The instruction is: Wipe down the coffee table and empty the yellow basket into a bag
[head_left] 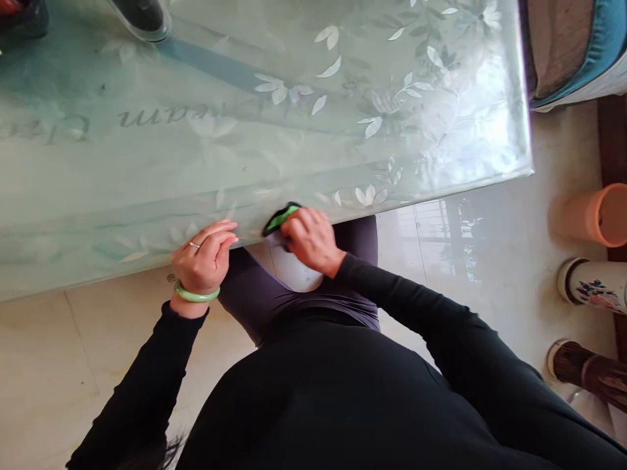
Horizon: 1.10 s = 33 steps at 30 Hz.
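Black sleeves point(140, 385) reach the frosted, leaf-patterned surface point(161, 163); right hand point(311, 241) fingers point(296, 225) pinch a green-black pad point(280, 219) at its edge, left hand point(203, 258) fingers point(220, 236) pressed together beside it.

Glossy plastic table cover point(147, 196), polished floor tile point(514, 274), matt cloth sleeve point(470, 339), matt black-and-green pad point(277, 220)

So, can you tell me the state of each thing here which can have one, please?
Left hand: fingers curled against the table edge.
Right hand: closed around a green-and-black pad.
Green-and-black pad: held against the table edge.
Green bangle: around the left wrist.
Ring: on a left-hand finger.
Leaf-patterned table cover: spread flat.
Orange pot: on the floor, opening visible.
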### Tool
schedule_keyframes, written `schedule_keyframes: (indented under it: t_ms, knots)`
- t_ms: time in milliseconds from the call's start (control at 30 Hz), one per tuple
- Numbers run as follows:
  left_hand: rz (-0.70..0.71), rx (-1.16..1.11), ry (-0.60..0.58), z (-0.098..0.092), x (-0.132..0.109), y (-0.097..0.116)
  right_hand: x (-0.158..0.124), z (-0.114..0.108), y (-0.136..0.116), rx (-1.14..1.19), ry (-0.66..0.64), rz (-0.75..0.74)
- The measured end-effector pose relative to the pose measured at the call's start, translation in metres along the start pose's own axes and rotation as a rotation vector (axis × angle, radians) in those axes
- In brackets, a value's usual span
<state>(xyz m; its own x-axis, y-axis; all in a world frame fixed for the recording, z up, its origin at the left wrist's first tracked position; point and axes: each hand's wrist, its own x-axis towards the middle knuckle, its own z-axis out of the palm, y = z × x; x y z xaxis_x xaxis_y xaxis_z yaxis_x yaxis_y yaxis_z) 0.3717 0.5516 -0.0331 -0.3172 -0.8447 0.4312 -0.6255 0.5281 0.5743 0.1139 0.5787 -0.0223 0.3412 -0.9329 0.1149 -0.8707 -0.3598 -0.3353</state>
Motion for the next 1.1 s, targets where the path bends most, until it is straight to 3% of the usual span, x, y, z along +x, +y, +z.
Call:
schedule_keyframes:
  t_ms: [100,167,433,700,800,933,1000,1100]
  knots:
    - [0.048,0.032,-0.003,-0.003,0.002,0.000,0.016,0.004,-0.010,0.002,-0.035,-0.134]
    - [0.052,0.034,0.015,-0.004,0.002,0.001,0.013,-0.003,0.007,0.001,-0.043,-0.147]
    - [-0.046,0.024,0.031,-0.008,0.002,-0.002,-0.059,-0.057,0.151,-0.102,0.020,0.014]
    - [-0.115,0.064,-0.008,-0.013,0.005,0.003,-0.099,-0.089,0.243,-0.179,0.062,0.083]
    - [-0.123,0.091,-0.036,-0.016,0.005,0.003,-0.109,-0.094,0.260,-0.179,0.095,0.126]
    - [-0.032,0.088,-0.090,-0.017,0.011,0.012,-0.111,-0.095,0.259,-0.134,0.079,0.217]
    - [0.036,0.101,-0.156,-0.008,0.018,0.025,-0.108,-0.097,0.255,-0.117,0.078,0.202]
    - [0.125,0.113,-0.228,0.021,0.035,0.051,-0.101,-0.101,0.249,-0.121,0.065,0.170]
